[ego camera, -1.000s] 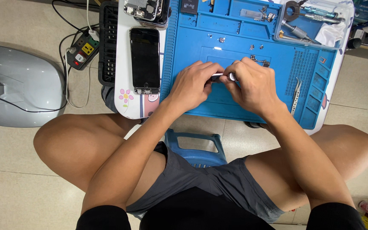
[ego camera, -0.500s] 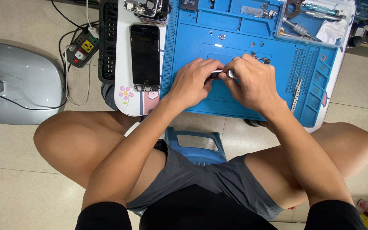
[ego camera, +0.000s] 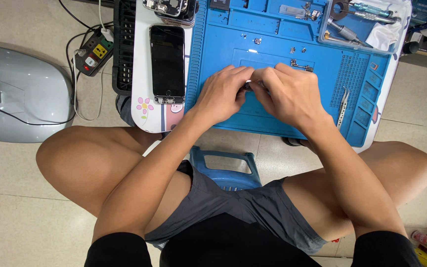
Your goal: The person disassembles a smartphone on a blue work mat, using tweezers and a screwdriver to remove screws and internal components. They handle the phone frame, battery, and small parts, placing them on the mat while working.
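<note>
Floor tiles (ego camera: 21,207) spread pale beneath you as you sit on a low blue stool (ego camera: 226,168), knees apart, bent over a small white table (ego camera: 144,106). Largest beside you is a grey rounded appliance (ego camera: 18,94) on the floor off the table's left edge, a black cable crossing it. A blue work mat (ego camera: 282,111) covers most of the table, reaching its right edge, with ridged compartments along its right side. At the mat's far right corner sits a clear tray (ego camera: 396,47) holding screwdrivers and a white cloth. A dark smartphone (ego camera: 167,63) lies face up on the bare strip of table just left of the mat; a second, opened device (ego camera: 170,9) rests at the table's far edge above it. A power strip (ego camera: 92,55) lies on the floor near the table's far left corner. Tweezers (ego camera: 342,104) rest near the mat's right edge.

Your left hand (ego camera: 221,94) and right hand (ego camera: 290,94) meet at the middle of the mat, fingers curled in and touching, pinching between them a small dark part (ego camera: 247,86), mostly hidden. Tiny screws (ego camera: 292,50) dot the mat just beyond your knuckles.
</note>
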